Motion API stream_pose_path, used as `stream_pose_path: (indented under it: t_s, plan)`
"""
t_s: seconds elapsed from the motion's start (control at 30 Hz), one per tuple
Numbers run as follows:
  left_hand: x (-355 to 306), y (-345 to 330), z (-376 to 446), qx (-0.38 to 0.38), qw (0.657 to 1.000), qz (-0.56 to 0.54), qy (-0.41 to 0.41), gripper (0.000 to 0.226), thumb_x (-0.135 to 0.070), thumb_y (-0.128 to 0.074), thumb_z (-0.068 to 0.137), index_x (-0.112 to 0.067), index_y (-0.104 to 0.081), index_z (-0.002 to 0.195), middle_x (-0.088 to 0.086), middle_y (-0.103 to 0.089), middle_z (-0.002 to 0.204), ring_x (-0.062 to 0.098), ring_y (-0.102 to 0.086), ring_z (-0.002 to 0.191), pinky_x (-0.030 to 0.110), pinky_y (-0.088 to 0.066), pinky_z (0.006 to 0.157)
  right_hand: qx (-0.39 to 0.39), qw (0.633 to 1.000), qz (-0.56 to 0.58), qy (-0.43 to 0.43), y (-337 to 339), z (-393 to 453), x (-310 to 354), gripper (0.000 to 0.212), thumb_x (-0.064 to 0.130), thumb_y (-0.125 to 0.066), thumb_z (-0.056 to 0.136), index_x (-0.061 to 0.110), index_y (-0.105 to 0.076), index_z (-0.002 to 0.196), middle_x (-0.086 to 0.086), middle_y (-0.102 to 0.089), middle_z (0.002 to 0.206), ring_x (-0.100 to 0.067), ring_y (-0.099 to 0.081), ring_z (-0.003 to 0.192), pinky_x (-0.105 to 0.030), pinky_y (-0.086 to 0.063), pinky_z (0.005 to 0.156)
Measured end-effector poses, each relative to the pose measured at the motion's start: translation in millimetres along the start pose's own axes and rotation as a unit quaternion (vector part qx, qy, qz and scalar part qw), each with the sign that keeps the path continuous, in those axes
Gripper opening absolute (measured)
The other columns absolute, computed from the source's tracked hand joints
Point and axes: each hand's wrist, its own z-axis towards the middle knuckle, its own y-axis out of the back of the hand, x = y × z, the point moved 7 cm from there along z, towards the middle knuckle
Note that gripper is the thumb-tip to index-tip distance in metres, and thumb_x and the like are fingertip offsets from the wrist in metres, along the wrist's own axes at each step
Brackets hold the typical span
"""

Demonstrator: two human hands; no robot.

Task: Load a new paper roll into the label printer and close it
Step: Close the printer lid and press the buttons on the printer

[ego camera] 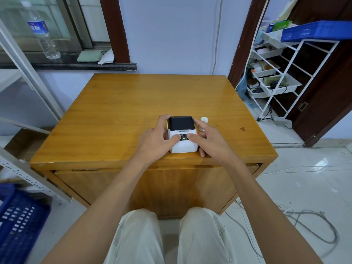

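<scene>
On the wooden table (118,103), near its front edge, sits our label printer (182,134), lid down. Our left hand (155,139) and right hand (206,139) grip its sides, thumbs on top. Behind it, the paper roll (204,119) is partly hidden by our right fingers.

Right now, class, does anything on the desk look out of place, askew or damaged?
Nothing stands out. The label printer sits upright and square, lid shut, with the left hand and right hand gripping its sides. The paper roll stands beside it on the wooden desk.
</scene>
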Motion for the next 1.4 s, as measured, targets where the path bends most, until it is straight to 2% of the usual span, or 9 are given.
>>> stream_pose_path:
  t_s: [0.27,0.53,0.73,0.97,1.1,1.17,1.23,1.33,1.4]
  plan:
    - [0,0,-1,0.004,1.000,-0.011,0.006,0.078,-0.062,-0.050,0.082,-0.035,-0.033,0.153,-0.011,-0.063,0.069,0.016,-0.065,0.070,0.036,-0.048,0.063,-0.001,1.000,-0.001,0.003,0,1,-3,0.066,0.033,-0.067,0.101,0.036,-0.039,0.161,-0.006,-0.063,0.072,-0.011,-0.053,0.046,-0.017,-0.046,0.054]
    - [0,0,0,0.004,1.000,-0.018,0.006,0.070,-0.050,-0.060,0.092,-0.032,-0.033,0.154,-0.013,-0.061,0.069,0.012,-0.062,0.067,0.033,-0.043,0.059,0.000,1.000,0.000,0.005,0,3,-4,0.067,0.035,-0.067,0.101,0.036,-0.038,0.162,-0.011,-0.065,0.077,-0.010,-0.054,0.046,-0.016,-0.046,0.054]
    - [0,0,-1,0.008,1.000,-0.018,0.007,0.071,-0.050,-0.060,0.093,-0.032,-0.031,0.155,-0.011,-0.064,0.072,0.014,-0.064,0.068,0.033,-0.045,0.059,-0.001,1.000,-0.006,0.008,0,2,-4,0.068,0.036,-0.067,0.101,0.036,-0.037,0.162,-0.005,-0.064,0.071,-0.010,-0.055,0.047,-0.020,-0.049,0.058]
    - [-2,1,-4,0.016,1.000,-0.012,0.006,0.071,-0.054,-0.057,0.095,-0.032,-0.030,0.156,-0.012,-0.060,0.070,0.012,-0.060,0.063,0.032,-0.039,0.056,-0.014,1.000,-0.001,0.008,-1,-4,1,0.066,0.034,-0.066,0.102,0.035,-0.037,0.162,-0.003,-0.060,0.065,-0.012,-0.053,0.049,-0.029,-0.050,0.063]
    - [-3,4,-8,0.024,0.999,-0.022,0.021,0.076,-0.063,-0.055,0.094,-0.033,-0.028,0.158,-0.014,-0.058,0.072,0.012,-0.060,0.066,0.032,-0.040,0.059,-0.043,0.999,-0.016,0.012,-1,-11,7,0.064,0.036,-0.066,0.102,0.029,-0.042,0.161,0.002,-0.053,0.060,-0.011,-0.052,0.048,-0.025,-0.049,0.056]
    - [-4,5,-15,0.037,0.999,-0.034,0.015,0.082,-0.069,-0.054,0.092,-0.034,-0.025,0.161,-0.013,-0.062,0.077,0.014,-0.065,0.073,0.034,-0.045,0.064,-0.070,0.997,-0.033,0.009,0,-19,9,0.065,0.041,-0.065,0.102,0.026,-0.042,0.161,0.002,-0.050,0.062,-0.008,-0.053,0.048,-0.023,-0.049,0.054]
    - [-6,6,-24,0.055,0.997,-0.056,0.014,0.088,-0.067,-0.060,0.090,-0.034,-0.023,0.162,-0.012,-0.067,0.086,0.014,-0.069,0.081,0.037,-0.052,0.072,-0.103,0.994,-0.028,-0.010,4,-32,10,0.068,0.043,-0.064,0.103,0.026,-0.038,0.163,0.000,-0.052,0.066,-0.004,-0.053,0.046,-0.020,-0.046,0.049]
    - [-7,9,-42,0.080,0.995,-0.058,0.007,0.099,-0.051,-0.079,0.082,-0.037,-0.023,0.162,-0.011,-0.067,0.120,0.013,-0.066,0.102,0.031,-0.051,0.088,-0.119,0.990,0.041,-0.056,5,-60,17,0.069,0.040,-0.063,0.104,0.029,-0.031,0.163,-0.003,-0.061,0.076,-0.007,-0.053,0.044,-0.022,-0.040,0.039]
    - [-1,16,-54,0.087,0.991,-0.102,0.023,0.096,-0.040,-0.084,0.082,-0.034,-0.029,0.161,-0.009,-0.058,0.142,0.013,-0.062,0.115,0.027,-0.047,0.096,-0.101,0.992,0.055,-0.057,13,-80,33,0.059,0.033,-0.063,0.105,0.033,-0.037,0.159,-0.002,-0.064,0.080,-0.007,-0.054,0.045,-0.021,-0.040,0.039]
